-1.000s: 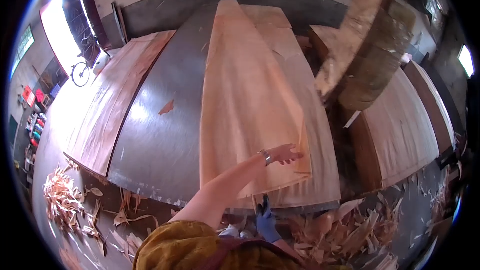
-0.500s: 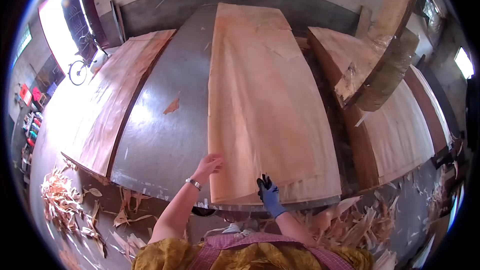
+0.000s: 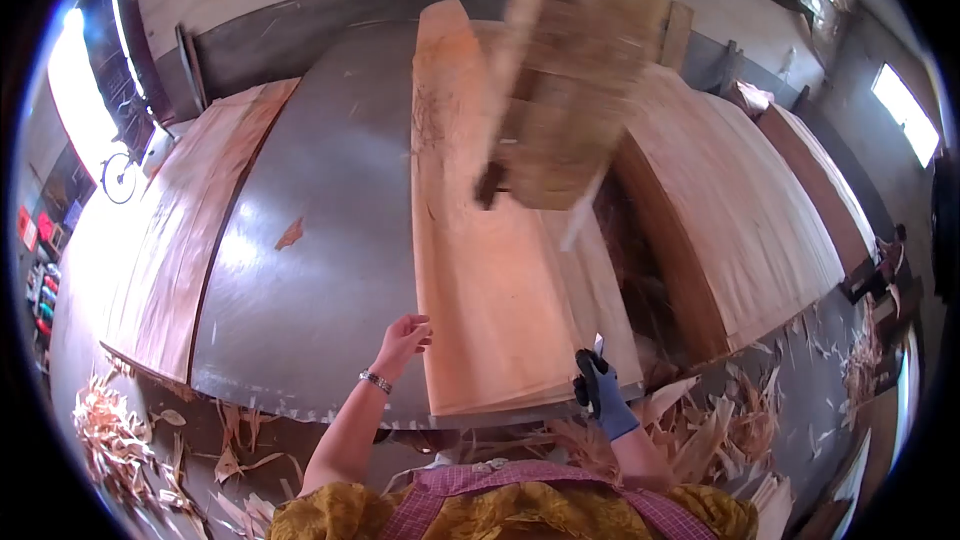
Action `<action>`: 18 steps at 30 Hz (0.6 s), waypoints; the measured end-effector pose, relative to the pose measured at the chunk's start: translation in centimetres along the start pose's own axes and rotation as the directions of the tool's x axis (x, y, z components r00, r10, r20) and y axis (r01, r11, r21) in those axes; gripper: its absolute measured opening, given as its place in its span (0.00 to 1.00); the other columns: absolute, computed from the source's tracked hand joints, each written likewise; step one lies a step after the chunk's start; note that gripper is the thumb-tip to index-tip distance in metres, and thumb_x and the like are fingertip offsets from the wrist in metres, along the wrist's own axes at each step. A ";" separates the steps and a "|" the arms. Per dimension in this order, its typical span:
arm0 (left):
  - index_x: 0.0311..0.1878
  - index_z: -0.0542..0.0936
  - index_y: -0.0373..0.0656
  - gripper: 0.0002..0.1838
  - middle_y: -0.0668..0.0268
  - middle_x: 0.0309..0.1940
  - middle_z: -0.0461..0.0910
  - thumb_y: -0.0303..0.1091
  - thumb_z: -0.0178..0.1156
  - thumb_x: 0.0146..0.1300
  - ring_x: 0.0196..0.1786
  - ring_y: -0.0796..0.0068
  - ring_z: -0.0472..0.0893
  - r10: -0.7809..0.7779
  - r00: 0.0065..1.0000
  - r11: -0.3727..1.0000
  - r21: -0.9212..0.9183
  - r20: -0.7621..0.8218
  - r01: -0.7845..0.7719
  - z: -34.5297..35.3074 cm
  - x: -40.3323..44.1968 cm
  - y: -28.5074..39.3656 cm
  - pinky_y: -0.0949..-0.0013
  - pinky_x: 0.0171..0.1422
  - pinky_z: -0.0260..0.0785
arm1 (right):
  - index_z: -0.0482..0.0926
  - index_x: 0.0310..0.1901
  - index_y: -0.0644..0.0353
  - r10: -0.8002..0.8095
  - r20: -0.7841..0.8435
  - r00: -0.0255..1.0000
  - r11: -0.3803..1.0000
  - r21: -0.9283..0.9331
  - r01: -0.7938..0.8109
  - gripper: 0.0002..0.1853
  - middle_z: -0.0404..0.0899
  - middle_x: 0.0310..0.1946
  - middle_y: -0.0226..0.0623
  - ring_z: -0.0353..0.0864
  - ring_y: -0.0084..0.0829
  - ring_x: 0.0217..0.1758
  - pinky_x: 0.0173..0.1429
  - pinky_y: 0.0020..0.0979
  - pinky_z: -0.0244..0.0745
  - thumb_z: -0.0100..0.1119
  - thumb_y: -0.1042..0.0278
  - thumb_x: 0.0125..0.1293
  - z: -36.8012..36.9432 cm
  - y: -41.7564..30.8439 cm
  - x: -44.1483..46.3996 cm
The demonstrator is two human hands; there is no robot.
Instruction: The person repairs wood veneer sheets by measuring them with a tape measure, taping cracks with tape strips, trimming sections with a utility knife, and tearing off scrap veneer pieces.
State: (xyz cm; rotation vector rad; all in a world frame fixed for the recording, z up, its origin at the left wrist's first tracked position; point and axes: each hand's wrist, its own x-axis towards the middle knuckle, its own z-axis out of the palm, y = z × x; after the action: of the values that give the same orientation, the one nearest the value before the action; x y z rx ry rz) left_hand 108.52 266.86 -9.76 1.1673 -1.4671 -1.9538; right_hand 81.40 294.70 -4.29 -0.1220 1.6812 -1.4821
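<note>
A long orange-tan wood veneer sheet lies lengthwise on the grey table, with a paler layer showing along its right side. My left hand, bare with a metal-banded watch, is at the sheet's near left edge. Its fingers are loosely curved and slightly apart; whether they press on the edge I cannot tell. My right hand, in a blue and black glove, is closed on a knife whose short pale blade points up. That hand is over the near right corner of the veneer.
A blurred wooden block on a beam hangs close in front, hiding the far veneer. Veneer stacks stand left and right. A small scrap lies on the grey table. Shavings litter the floor.
My right hand has moved right with the knife, its blade now visible. The top veneer looks narrower, exposing the paler layer. The hanging block has shifted leftward in view.
</note>
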 end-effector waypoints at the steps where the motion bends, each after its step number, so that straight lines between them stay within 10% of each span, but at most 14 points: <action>1: 0.56 0.77 0.40 0.16 0.69 0.40 0.82 0.37 0.59 0.69 0.41 0.80 0.82 -0.002 1.000 1.000 0.017 0.000 0.002 1.8 0.4 0.1 0.74 0.44 0.75 | 0.79 0.50 0.50 -0.015 0.009 1.000 1.000 -0.004 0.015 0.16 0.72 0.16 0.26 0.67 0.20 0.12 0.16 0.25 0.60 0.64 0.50 0.68 -2.1 0.5 0.9; 10: 0.49 0.81 0.42 0.12 0.62 0.38 0.83 0.33 0.62 0.63 0.38 0.66 0.84 0.510 0.860 0.655 0.650 -0.003 -0.386 25.8 4.5 -5.4 0.67 0.42 0.76 | 0.78 0.49 0.51 -0.158 0.001 0.987 0.987 -0.003 0.158 0.13 0.70 0.15 0.28 0.67 0.22 0.12 0.15 0.27 0.59 0.61 0.54 0.71 -18.6 4.7 11.9; 13: 0.59 0.76 0.47 0.23 0.58 0.58 0.76 0.43 0.61 0.62 0.57 0.55 0.77 0.378 0.925 0.389 0.914 -0.046 -0.114 34.8 3.0 -4.8 0.51 0.61 0.68 | 0.78 0.52 0.50 -0.154 0.121 0.981 0.985 -0.055 0.162 0.12 0.74 0.21 0.30 0.71 0.23 0.18 0.21 0.29 0.66 0.56 0.56 0.73 -22.9 5.3 14.7; 15: 0.68 0.69 0.50 0.34 0.57 0.69 0.67 0.53 0.61 0.61 0.71 0.52 0.65 0.253 0.962 0.281 0.959 -0.099 0.025 38.4 2.8 -5.2 0.45 0.73 0.52 | 0.73 0.59 0.62 0.105 0.239 0.965 0.981 -0.183 -0.061 0.19 0.82 0.41 0.40 0.81 0.37 0.44 0.53 0.37 0.77 0.53 0.58 0.75 -25.6 5.0 16.0; 18: 0.69 0.68 0.52 0.38 0.55 0.71 0.64 0.59 0.62 0.58 0.72 0.49 0.62 0.222 0.955 0.195 0.968 -0.198 0.155 42.0 2.9 -5.7 0.45 0.75 0.51 | 0.69 0.64 0.62 -0.343 0.430 0.835 0.795 -0.340 0.502 0.22 0.81 0.46 0.42 0.80 0.36 0.48 0.55 0.37 0.76 0.50 0.59 0.75 -29.1 8.8 19.2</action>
State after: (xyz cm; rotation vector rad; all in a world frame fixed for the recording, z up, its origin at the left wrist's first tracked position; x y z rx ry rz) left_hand 73.29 290.38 -12.55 1.7349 -2.6090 -0.4165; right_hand 54.73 308.25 -24.28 -1.0273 1.7268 -1.2570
